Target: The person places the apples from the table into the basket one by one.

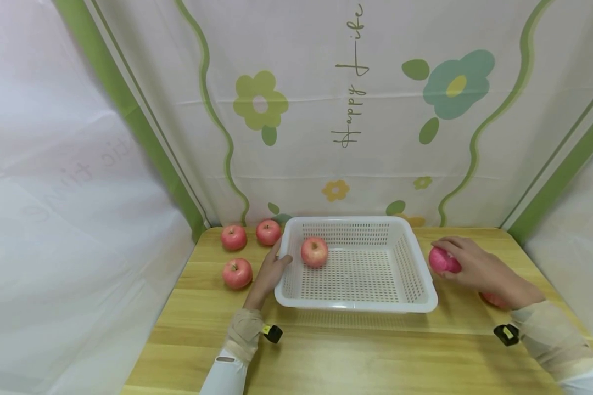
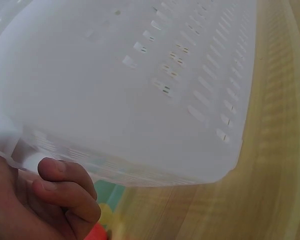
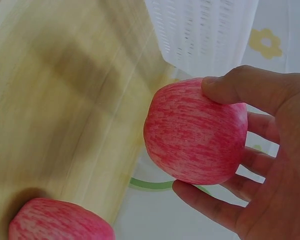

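Note:
A white plastic basket with slotted walls stands on the wooden table, and one red apple lies inside near its left end. My left hand grips the basket's left rim, thumb over the edge; in the left wrist view its fingers curl beneath the rim. To the right of the basket, my right hand holds another red apple between thumb and fingers, raised off the table. Below the right wrist lies a further apple, partly hidden by the arm in the head view.
Left of the basket sit three apples: one at the back left, one beside the rim, and one nearer the front. A printed white curtain hangs behind the wooden table, with more sheeting on both sides.

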`<action>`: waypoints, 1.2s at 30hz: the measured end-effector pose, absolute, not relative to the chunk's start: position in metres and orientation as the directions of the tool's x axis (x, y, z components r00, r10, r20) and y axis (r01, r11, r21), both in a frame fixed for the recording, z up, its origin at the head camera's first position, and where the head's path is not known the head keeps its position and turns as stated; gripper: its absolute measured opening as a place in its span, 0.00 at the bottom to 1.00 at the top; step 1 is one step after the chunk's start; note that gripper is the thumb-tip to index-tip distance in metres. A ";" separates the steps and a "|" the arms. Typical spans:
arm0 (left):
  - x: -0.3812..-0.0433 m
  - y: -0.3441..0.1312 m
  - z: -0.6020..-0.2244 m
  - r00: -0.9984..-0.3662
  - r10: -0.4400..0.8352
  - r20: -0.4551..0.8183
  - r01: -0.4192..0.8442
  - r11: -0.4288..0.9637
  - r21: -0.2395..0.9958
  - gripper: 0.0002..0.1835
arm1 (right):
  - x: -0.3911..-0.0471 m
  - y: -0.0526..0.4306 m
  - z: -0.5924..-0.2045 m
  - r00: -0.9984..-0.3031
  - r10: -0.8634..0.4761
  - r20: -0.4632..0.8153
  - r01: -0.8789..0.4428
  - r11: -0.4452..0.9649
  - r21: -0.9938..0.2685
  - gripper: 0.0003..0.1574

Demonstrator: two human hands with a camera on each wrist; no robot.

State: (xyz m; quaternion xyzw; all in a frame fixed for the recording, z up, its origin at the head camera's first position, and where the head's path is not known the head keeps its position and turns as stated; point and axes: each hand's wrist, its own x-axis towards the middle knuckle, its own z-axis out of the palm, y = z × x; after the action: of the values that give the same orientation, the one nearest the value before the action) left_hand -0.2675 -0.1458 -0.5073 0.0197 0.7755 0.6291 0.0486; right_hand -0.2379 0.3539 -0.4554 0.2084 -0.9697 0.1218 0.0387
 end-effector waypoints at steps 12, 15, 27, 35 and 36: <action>-0.267 -0.146 -0.507 -0.995 0.083 -0.063 -0.042 0.227 0.973 0.38 | -0.235 0.350 -0.445 -0.906 -0.396 0.153 -0.421 0.883 -0.207 0.45; -0.268 -0.146 -0.508 -0.994 0.083 -0.065 -0.045 0.227 0.973 0.38 | -0.235 0.349 -0.443 -0.907 -0.393 0.149 -0.417 0.886 -0.204 0.45; -0.267 -0.144 -0.507 -0.996 0.067 -0.061 -0.043 0.236 0.971 0.38 | -0.235 0.343 -0.434 -0.881 -0.427 0.203 -0.462 0.869 -0.179 0.44; -0.266 -0.144 -0.504 -0.995 0.072 -0.063 -0.046 0.221 0.974 0.39 | -0.236 0.340 -0.426 -0.860 -0.454 0.233 -0.493 0.857 -0.151 0.45; -0.266 -0.144 -0.504 -0.995 0.076 -0.061 -0.043 0.219 0.975 0.39 | -0.236 0.339 -0.425 -0.857 -0.457 0.239 -0.498 0.855 -0.148 0.45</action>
State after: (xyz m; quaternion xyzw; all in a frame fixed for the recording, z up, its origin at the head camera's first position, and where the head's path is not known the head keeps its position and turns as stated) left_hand -0.2661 -0.1439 -0.5041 0.0104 0.7791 0.6250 0.0476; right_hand -0.2359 0.3395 -0.4248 0.2492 -0.9580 0.1029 0.0981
